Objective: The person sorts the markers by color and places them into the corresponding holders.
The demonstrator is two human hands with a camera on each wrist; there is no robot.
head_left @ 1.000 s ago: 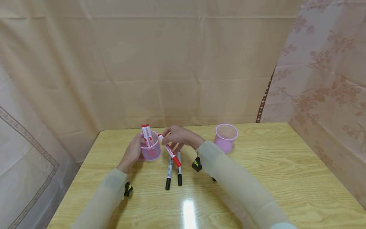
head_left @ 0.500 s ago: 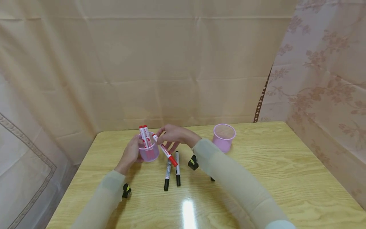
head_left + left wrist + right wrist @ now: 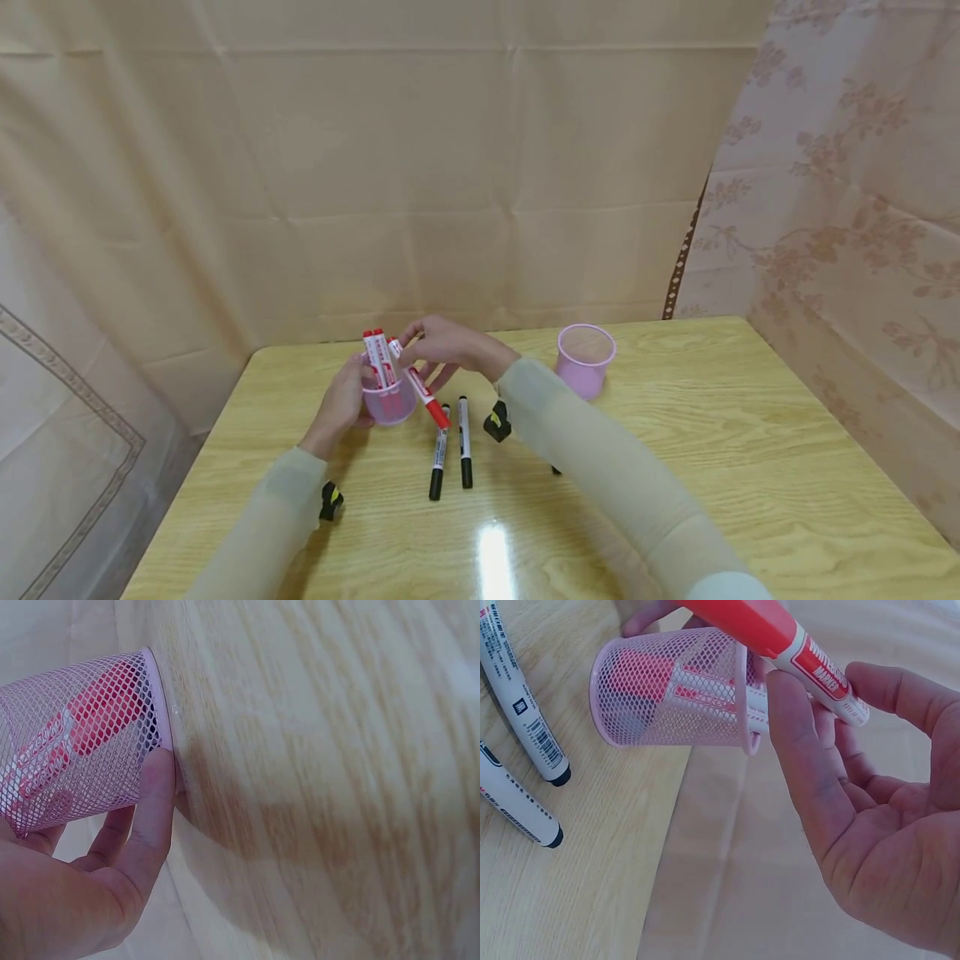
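Note:
A pink mesh pen holder [image 3: 390,407] stands at the left of the table, with two red-and-white markers [image 3: 383,360] leaning upright in it. My left hand [image 3: 342,401] grips its side, and in the left wrist view a finger reaches down to the base rim. Between thumb and fingers my right hand [image 3: 450,346] pinches another red whiteboard marker [image 3: 817,671]. This marker slants beside the holder's rim, its red cap [image 3: 438,414] pointing down toward me. Two black-capped markers [image 3: 466,442] lie on the table just right of the holder.
A second pink pen holder [image 3: 585,367] stands at the back, right of the right forearm. A dark tip [image 3: 556,471] pokes out from under that forearm; the rest is hidden. Beige cloth [image 3: 450,167] hangs behind the wooden table [image 3: 712,417].
My right hand has carried the red marker left, from over the black-capped markers to the pen holder's rim. My left hand keeps its grip on the holder.

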